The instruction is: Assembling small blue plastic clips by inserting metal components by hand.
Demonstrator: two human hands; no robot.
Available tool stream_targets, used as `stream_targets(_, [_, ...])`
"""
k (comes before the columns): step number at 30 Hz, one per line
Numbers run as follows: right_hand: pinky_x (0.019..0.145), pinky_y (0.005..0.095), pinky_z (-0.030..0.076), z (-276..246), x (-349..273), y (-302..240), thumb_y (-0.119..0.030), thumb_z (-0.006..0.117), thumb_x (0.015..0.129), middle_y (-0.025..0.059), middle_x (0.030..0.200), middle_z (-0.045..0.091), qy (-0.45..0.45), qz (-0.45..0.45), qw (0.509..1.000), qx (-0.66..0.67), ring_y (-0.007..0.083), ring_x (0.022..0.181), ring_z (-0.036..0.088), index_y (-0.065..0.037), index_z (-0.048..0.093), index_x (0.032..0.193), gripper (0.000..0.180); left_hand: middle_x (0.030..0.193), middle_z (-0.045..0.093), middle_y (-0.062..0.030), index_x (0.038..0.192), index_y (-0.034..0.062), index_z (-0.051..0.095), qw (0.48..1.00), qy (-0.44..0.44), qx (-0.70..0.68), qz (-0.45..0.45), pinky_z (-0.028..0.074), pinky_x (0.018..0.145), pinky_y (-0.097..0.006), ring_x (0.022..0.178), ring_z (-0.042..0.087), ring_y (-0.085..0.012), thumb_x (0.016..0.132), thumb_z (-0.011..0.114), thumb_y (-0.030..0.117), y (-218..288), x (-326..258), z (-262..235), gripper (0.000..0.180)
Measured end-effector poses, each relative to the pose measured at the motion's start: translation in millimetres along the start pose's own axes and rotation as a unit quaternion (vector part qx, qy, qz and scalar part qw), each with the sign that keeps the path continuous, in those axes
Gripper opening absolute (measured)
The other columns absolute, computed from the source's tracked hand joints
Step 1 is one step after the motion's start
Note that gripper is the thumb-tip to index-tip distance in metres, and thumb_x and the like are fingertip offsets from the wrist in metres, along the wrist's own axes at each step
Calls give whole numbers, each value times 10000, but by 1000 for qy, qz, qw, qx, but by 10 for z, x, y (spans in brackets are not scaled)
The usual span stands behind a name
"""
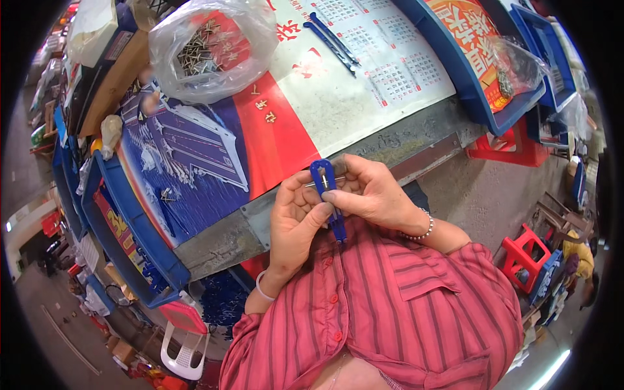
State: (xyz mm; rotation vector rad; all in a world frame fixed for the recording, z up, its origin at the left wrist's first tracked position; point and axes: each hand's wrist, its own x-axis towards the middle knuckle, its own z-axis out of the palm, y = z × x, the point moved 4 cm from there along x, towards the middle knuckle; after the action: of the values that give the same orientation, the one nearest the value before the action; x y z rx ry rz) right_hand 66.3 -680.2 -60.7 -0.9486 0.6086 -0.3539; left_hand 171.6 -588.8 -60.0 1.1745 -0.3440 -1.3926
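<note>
In front of my chest, at the table's near edge, both hands hold a long blue plastic piece with a rounded, slotted head (323,168). My left hand (294,218) pinches it from the left, its thumb pressed on the shaft. My right hand (372,194) grips the other side, with the thumb over the slot. A thin metal pin crosses the piece near its head, and a short metal part shows in the slot. The lower end points down toward my shirt. My fingers partly cover the piece, so I cannot tell how the pin sits.
A clear plastic bag (257,62) of small metal pins (200,52) lies at the far left of the poster-covered table. Farther back rest slim blue plastic pieces (331,44). Blue trays stand left (140,250) and right (469,71). A red stool (525,257) is on the floor at right.
</note>
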Motion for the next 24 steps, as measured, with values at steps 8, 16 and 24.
stream_targets(8, [593, 187, 462, 39, -21, -63, -112, 626, 862, 23, 867, 626, -6, 57, 998, 25, 40, 750, 566, 23, 540, 1043, 242, 922, 596, -44, 1306, 34, 367, 1000, 1, 0, 24, 433, 674, -191, 804, 562, -83, 868, 575, -26, -8, -55, 15, 489])
stream_targets(16, [494, 233, 427, 32, 7, -95, -198, 615, 871, 33, 618, 579, 56, -122, 968, -214, 38, 573, 528, 7, 605, 896, 207, 914, 572, -35, 1339, 29, 348, 997, -64, -13, 40, 435, 706, -189, 821, 555, -77, 862, 575, -47, -16, -35, 50, 534])
stream_targets(24, [521, 274, 453, 79, 23, -331, -199, 647, 831, 66, 639, 584, 36, -211, 942, -259, 132, 556, 576, 2, 589, 871, 213, 1001, 554, -37, 1345, 22, 345, 996, -75, -16, 51, 436, 810, -208, 918, 551, -93, 858, 571, -63, 64, -49, 111, 543])
